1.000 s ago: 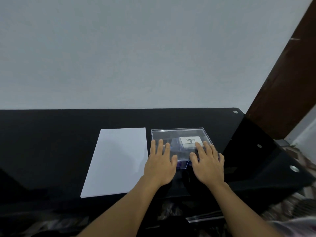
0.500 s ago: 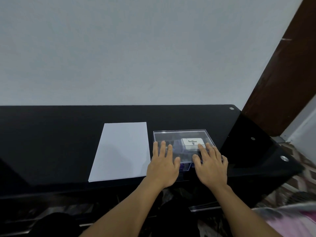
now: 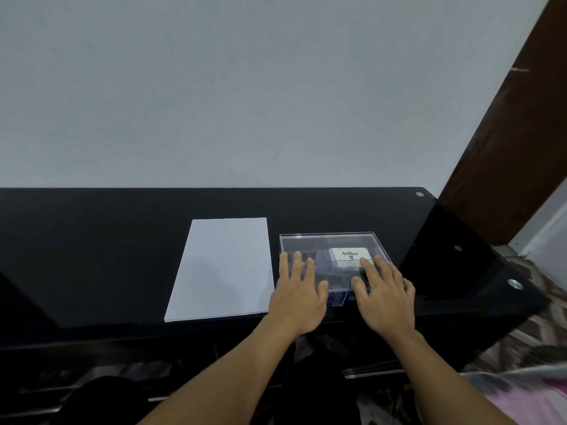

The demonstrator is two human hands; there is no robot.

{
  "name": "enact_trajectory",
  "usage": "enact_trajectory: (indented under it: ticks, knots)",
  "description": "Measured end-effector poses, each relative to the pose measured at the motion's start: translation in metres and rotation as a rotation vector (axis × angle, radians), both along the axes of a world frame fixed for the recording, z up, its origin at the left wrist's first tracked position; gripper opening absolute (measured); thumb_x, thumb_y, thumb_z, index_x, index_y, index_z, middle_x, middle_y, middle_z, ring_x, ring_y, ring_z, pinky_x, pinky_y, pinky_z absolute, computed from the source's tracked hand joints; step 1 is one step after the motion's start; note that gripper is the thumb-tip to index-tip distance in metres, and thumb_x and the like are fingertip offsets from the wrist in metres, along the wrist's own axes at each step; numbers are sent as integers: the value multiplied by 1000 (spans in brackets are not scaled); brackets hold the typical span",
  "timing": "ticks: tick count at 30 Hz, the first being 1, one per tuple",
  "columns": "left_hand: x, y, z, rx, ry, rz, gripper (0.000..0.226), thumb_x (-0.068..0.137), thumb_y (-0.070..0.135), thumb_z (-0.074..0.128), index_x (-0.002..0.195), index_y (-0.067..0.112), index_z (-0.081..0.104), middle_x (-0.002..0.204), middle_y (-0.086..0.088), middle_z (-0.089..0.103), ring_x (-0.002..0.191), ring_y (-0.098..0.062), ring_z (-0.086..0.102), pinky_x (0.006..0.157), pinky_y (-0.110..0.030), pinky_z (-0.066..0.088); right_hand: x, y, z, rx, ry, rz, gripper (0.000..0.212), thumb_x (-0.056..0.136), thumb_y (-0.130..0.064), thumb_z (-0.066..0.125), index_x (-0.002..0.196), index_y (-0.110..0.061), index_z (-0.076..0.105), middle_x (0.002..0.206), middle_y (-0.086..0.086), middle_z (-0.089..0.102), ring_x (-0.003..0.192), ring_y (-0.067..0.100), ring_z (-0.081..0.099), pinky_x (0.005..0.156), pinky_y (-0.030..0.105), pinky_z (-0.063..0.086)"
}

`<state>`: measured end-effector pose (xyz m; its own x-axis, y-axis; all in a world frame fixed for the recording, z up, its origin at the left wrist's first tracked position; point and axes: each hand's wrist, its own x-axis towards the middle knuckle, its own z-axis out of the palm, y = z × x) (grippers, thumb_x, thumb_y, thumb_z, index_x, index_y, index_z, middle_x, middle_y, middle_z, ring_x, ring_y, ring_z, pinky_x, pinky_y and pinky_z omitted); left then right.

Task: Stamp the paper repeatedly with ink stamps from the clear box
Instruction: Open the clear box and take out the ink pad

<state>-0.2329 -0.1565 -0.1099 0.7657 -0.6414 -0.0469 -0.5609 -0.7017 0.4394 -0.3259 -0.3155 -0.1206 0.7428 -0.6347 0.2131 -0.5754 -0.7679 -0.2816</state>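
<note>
A clear plastic box [image 3: 328, 239] with its lid on sits on the black glass table [image 3: 92, 240], right of a blank white sheet of paper [image 3: 222, 268]. Inside the box I see a white ink pad case [image 3: 348, 256] printed "Artline" and dark bluish stamps, partly hidden. My left hand [image 3: 299, 294] lies flat on the lid's near left part, fingers spread. My right hand [image 3: 383, 294] lies flat on the lid's near right part, fingertips at the white case. Neither hand holds anything.
The table's right end [image 3: 460, 250] is angled, with metal studs at its corners. A grey wall rises behind it and a dark wooden door frame [image 3: 506, 142] stands at the right. A shelf with dark items lies below the near edge.
The camera has tilted and shifted a little, so the table sits differently in view. Both hands stay flat on the box lid in much the same place.
</note>
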Motion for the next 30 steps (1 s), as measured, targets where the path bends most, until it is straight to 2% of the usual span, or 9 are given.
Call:
enact_trajectory:
  ticks: [6, 17, 20, 22, 25, 27, 28, 30]
  knots:
    - [0, -3, 2, 15, 9, -3, 66, 103, 52, 19, 159, 21, 1, 164, 0, -17, 144, -23, -34, 121, -45, 11, 0, -2, 1, 17, 9, -7, 55, 100, -49, 39, 152, -33, 39, 164, -5, 27, 151, 14, 15, 121, 48, 15]
    - [-2, -13, 6, 15, 19, -21, 67, 104, 52, 19, 158, 20, -1, 164, -2, -20, 143, -25, -34, 121, -46, 4, -2, -12, 3, 6, 10, -2, 55, 100, -50, 37, 152, -31, 40, 162, -4, 28, 151, 14, 16, 121, 47, 17]
    - [-1, -13, 6, 7, 34, -26, 66, 104, 51, 20, 159, 19, 1, 164, -2, -19, 143, -25, -34, 121, -46, 4, -2, -11, 4, 8, -2, -8, 53, 100, -46, 43, 150, -30, 43, 161, -4, 31, 150, 14, 19, 120, 47, 17]
    - [-1, -12, 9, -66, 66, -28, 65, 103, 49, 25, 158, 19, 7, 165, -1, -15, 146, -23, -30, 121, -45, 6, 2, -11, 6, 9, -23, -27, 49, 98, -43, 47, 145, -30, 49, 156, -4, 38, 146, 15, 25, 118, 47, 18]
    - [5, -11, 12, -305, 148, 77, 63, 102, 42, 36, 157, 20, 16, 165, 2, -10, 151, -20, -15, 121, -43, 12, 13, -19, 18, 38, -131, -87, 38, 93, -32, 53, 129, -23, 64, 139, 1, 54, 132, 23, 41, 111, 46, 26]
    - [14, -14, 14, -383, 230, 228, 60, 100, 36, 43, 154, 17, 23, 165, -3, 1, 151, -27, 6, 120, -45, 22, 19, -28, 29, 100, -210, -142, 34, 91, -25, 55, 123, -17, 65, 134, 7, 56, 126, 30, 44, 105, 46, 33]
    - [19, -15, 15, -397, 279, 303, 55, 98, 32, 46, 148, 15, 32, 162, -9, 16, 145, -31, 25, 116, -47, 32, 22, -33, 35, 141, -220, -164, 34, 91, -24, 55, 122, -15, 65, 133, 10, 56, 125, 33, 45, 102, 46, 37]
    - [28, -17, 18, -414, 366, 401, 37, 93, 26, 50, 127, 12, 48, 135, -11, 50, 118, -28, 53, 99, -44, 49, 29, -45, 43, 274, -201, -203, 33, 92, -24, 54, 120, -10, 64, 128, 16, 59, 118, 37, 51, 92, 42, 41]
